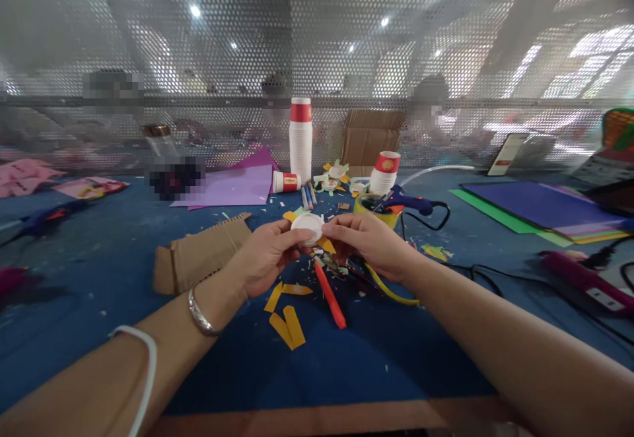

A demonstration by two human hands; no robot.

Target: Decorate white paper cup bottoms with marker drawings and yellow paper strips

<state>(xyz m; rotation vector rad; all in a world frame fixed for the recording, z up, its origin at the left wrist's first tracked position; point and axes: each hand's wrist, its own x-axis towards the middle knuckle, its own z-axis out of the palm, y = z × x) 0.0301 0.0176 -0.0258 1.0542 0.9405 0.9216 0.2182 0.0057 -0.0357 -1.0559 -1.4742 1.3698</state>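
Note:
A small round white paper-cup base (308, 227) is held up above the table, with yellow paper petals (325, 245) sticking out around it. My left hand (270, 249) grips its left side, thumb on top and fingers underneath. At the right edge, my right hand (364, 239) is closed in a pinch on the rim, close to one petal. Below lie several loose yellow paper strips (294, 327) and an orange-red pen-like tool (331, 295). Paper scraps are scattered under my hands.
Stacked paper cups (300, 140) stand at the back, beside a tipped cup (286, 182). A blue glue gun (409, 201) rests over a yellow tape roll (364, 206), its cord trailing right. Folded cardboard (208, 252) lies left; coloured sheets (539, 206) and a power strip (584, 282) lie right.

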